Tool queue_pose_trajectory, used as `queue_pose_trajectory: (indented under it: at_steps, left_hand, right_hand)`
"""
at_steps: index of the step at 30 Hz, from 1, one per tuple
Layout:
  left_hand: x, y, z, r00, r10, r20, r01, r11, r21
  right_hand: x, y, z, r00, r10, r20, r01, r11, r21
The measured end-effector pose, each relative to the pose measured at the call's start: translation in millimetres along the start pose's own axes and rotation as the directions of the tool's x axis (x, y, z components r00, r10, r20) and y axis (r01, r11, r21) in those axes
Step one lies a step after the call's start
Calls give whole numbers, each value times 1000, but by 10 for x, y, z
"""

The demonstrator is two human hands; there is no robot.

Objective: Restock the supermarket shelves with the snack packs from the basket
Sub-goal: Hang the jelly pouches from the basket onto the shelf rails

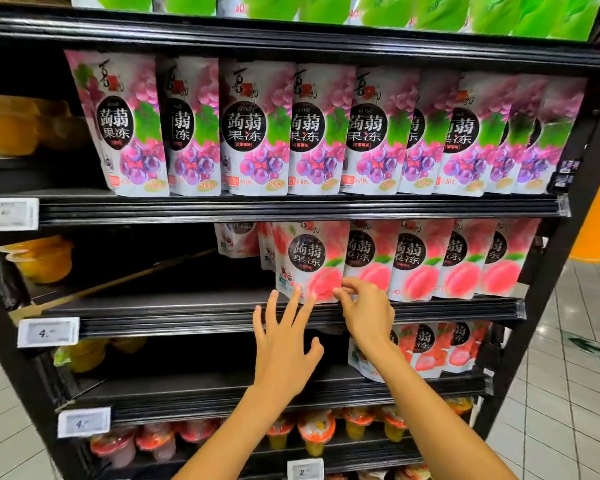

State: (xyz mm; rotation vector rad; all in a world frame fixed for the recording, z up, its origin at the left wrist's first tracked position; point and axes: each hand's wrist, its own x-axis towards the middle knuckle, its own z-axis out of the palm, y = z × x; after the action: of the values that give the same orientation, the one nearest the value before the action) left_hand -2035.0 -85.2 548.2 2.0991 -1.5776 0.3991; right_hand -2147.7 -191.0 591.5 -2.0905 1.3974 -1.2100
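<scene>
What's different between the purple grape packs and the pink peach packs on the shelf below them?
The grape packs show purple grapes; the peach packs show pink peaches. The grape packs span nearly their whole shelf; the peach packs fill only the right part. The left hand and right hand reach the peach packs, not the grape packs. Both kinds stand facing out with the same black round label.

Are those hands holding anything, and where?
The right hand pinches the front peach pack at its lower right corner; the left hand only touches its bottom edge with straight fingers.
</scene>
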Motion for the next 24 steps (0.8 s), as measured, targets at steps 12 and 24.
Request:
queue_pose_trajectory:
  at_steps: [12,24]
  left_hand:
    - [-11,93,-12,999,36,-10,-37,994,-104]
    - [-836,-297,205,985,-137,-107,61,851,-522]
  right_hand:
    - [-108,153,-195,999,-23,-43,29,987,156]
    - [-1017,446,167,991,18,136,-52,966,253]
